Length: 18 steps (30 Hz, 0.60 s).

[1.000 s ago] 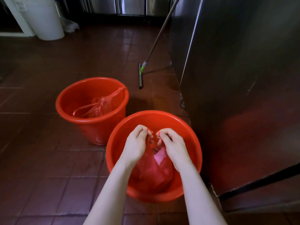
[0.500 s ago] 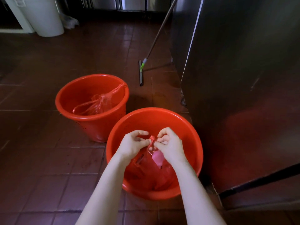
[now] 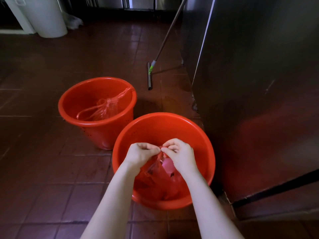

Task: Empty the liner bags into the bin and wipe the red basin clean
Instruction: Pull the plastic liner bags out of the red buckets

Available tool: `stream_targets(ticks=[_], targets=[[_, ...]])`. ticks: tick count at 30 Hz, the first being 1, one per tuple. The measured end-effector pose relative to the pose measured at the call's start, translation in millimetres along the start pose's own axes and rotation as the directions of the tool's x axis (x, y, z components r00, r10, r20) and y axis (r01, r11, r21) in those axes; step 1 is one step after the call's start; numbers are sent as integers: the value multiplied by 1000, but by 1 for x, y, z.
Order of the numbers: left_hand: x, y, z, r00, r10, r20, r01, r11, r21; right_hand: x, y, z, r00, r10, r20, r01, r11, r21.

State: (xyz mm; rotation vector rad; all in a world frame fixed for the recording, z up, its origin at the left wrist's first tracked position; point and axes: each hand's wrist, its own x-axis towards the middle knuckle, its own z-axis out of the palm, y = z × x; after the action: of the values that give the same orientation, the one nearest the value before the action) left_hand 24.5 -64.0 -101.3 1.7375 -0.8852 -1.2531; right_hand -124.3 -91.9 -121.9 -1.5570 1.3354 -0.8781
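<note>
The task appears to be at an early stage. A red liner bag [image 3: 155, 180] sits inside the red basin [image 3: 164, 128] on the tiled floor. The left hand [image 3: 140, 155] and the right hand [image 3: 181, 156] each pinch its gathered neck with curled fingers, knuckles close together, apparently at a knot. This bag is not yet emptied. A second tied bag [image 3: 105, 107] lies in the red bucket [image 3: 107, 135] just beside the basin. No wiping seems to have been done, and no cloth shows. A white bin [image 3: 50, 18] stands well apart, its top cut off, and I cannot tell whether it is the bin meant. The fingertips hide the knot. Apart from a pink shape [image 3: 166, 164], the bag's contents are unclear.
</note>
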Motion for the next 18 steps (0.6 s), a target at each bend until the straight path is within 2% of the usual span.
stream_targets(ticks=[4,7,10,14,18], targets=[[-4,1,-3,998,45,-42,-46,999,-22,4,5,6,998,1,-61,-7,996,-92],[-6,3,-3,993,114,27,-116,990,79,5,9,8,994,43,-103,-57,990,-130],[-6,0,6,982,163,98,-180,965,192,5,9,11,994,80,-75,-88,991,-103],[-5,-7,14,976,194,101,-212,951,223,5,6,10,995,52,-86,-60,993,-101],[-4,-9,13,972,186,142,-221,927,303,3,7,9,992,83,-91,-91,992,-89]])
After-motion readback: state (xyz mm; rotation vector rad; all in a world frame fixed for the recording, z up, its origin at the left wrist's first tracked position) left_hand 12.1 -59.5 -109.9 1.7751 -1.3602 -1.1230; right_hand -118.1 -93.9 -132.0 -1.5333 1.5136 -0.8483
